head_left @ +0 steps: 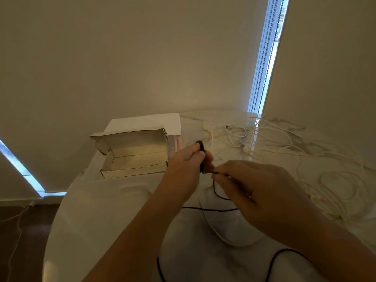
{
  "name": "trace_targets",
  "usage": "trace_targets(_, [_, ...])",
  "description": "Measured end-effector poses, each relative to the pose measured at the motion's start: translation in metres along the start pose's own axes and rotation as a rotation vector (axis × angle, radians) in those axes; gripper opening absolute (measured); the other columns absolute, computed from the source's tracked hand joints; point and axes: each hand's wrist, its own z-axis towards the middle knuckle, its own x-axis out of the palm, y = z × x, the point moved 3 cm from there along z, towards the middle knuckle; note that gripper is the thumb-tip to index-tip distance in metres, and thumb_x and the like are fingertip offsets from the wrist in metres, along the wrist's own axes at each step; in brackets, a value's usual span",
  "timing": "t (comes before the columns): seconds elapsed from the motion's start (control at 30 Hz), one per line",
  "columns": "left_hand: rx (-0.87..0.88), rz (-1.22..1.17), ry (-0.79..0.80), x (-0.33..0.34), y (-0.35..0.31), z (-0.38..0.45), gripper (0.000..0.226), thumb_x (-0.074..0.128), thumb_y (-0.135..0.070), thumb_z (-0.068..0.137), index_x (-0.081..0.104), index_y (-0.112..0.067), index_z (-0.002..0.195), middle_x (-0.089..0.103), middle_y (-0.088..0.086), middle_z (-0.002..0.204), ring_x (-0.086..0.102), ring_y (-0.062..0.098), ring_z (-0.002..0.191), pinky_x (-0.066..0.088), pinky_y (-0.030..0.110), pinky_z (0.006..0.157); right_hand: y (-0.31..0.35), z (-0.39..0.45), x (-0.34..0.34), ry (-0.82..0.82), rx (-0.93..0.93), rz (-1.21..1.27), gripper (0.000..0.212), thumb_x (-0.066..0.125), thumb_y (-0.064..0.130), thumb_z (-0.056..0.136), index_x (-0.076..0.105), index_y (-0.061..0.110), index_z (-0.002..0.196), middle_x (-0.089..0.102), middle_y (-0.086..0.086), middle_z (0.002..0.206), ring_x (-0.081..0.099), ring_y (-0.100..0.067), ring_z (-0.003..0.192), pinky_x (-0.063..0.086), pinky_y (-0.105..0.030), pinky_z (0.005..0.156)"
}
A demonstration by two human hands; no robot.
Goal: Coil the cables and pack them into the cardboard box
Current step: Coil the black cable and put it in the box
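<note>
An open cardboard box (130,174) with its lid raised stands on the white marble table (97,210), left of my hands. My left hand (187,161) grips a small coil of the black cable (219,195) just right of the box. Close beside it, my right hand (254,184) pinches the same black cable near the coil. The rest of that cable trails down across the table toward me. Several white cables (270,147) lie tangled and loose on the far right of the table.
A white sheet or flat box (154,121) lies behind the cardboard box against the wall. The table's curved left edge drops to a dark floor with a white cord (14,237). Blind chains (264,64) hang at the window gap.
</note>
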Motion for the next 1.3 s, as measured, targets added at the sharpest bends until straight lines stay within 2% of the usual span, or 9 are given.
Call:
trace_targets(0.17, [-0.104,0.083,0.248,0.011,0.000,-0.006,0.029,0.037,-0.005,0.103,0.063,0.003,0.115,0.066,0.007,0.076,0.064,0.013,0.063,0.053,0.024,0.063,-0.019,0.003,-0.008,-0.157,0.075,-0.039,0.022,0.045,0.039,0.100,0.064,0.031,0.107,0.065,0.018,0.088,0.058,-0.007,0.070,0.047,-0.018,0.062])
trace_targets(0.3, [-0.170,-0.018,0.411,0.016,-0.004,-0.014,0.037,0.032,-0.006,0.103,0.066,0.002,0.115,0.058,0.007,0.072,0.051,0.015,0.062,0.043,0.023,0.058,-0.038,0.006,-0.012,-0.228,0.170,-0.055,0.022,0.049,0.043,0.099,0.066,0.029,0.101,0.066,0.012,0.084,0.059,-0.013,0.069,0.051,-0.035,0.060])
trace_targets(0.4, [-0.221,-0.162,0.458,0.015,-0.007,-0.015,0.040,0.030,-0.006,0.102,0.066,0.008,0.114,0.047,0.007,0.069,0.041,0.013,0.059,0.034,0.023,0.055,-0.050,0.008,-0.012,-0.221,0.226,-0.068,0.025,0.049,0.048,0.094,0.066,0.030,0.096,0.064,0.009,0.081,0.058,-0.014,0.071,0.049,-0.037,0.060])
trace_targets(0.6, [-0.277,-0.493,0.513,0.014,-0.016,-0.016,0.042,0.033,-0.008,0.094,0.062,0.012,0.117,0.038,0.002,0.066,0.031,0.009,0.054,0.029,0.019,0.052,-0.059,0.009,0.004,-0.173,0.318,0.059,0.029,0.039,0.049,0.096,0.061,0.031,0.095,0.058,0.011,0.069,0.054,-0.006,0.066,0.035,-0.019,0.055])
trace_targets(0.83, [-0.192,-0.722,0.349,0.001,-0.016,-0.009,0.041,0.034,-0.014,0.100,0.059,0.006,0.126,0.039,-0.002,0.070,0.033,0.008,0.056,0.033,0.021,0.058,-0.055,0.005,0.027,-0.017,0.391,0.219,0.031,0.034,0.055,0.095,0.063,0.043,0.102,0.069,-0.001,0.079,0.065,-0.015,0.072,0.054,-0.034,0.069])
trace_targets(1.03, [-0.043,-0.728,0.150,-0.014,-0.021,0.001,0.038,0.037,-0.012,0.103,0.053,0.005,0.132,0.047,-0.002,0.076,0.038,0.007,0.061,0.036,0.025,0.066,-0.040,0.000,0.038,0.143,0.331,0.271,0.027,0.040,0.045,0.099,0.062,0.044,0.114,0.063,0.011,0.067,0.056,-0.006,0.054,0.046,-0.019,0.057])
trace_targets(1.1, [-0.013,-0.722,0.085,-0.020,-0.019,0.005,0.038,0.038,-0.012,0.104,0.050,0.006,0.135,0.049,-0.001,0.079,0.041,0.007,0.063,0.038,0.026,0.068,-0.034,-0.002,0.041,0.191,0.297,0.239,0.026,0.042,0.044,0.099,0.061,0.045,0.118,0.065,0.020,0.074,0.059,0.000,0.063,0.046,-0.014,0.062])
trace_targets(1.2, [0.009,-0.706,0.022,-0.023,-0.015,0.008,0.035,0.040,-0.010,0.104,0.049,0.008,0.133,0.054,0.000,0.081,0.047,0.007,0.064,0.043,0.023,0.068,-0.023,-0.005,0.045,0.253,0.249,0.171,0.037,0.039,0.050,0.099,0.051,0.047,0.134,0.062,0.017,0.072,0.058,0.002,0.069,0.043,-0.015,0.065])
trace_targets(1.3, [0.041,-0.666,0.004,-0.019,-0.012,0.007,0.028,0.040,-0.004,0.103,0.053,0.006,0.126,0.057,0.003,0.084,0.052,0.010,0.068,0.048,0.020,0.068,-0.016,-0.008,0.042,0.287,0.209,0.124,0.034,0.038,0.054,0.098,0.053,0.046,0.128,0.056,0.015,0.065,0.054,0.000,0.061,0.042,-0.017,0.063])
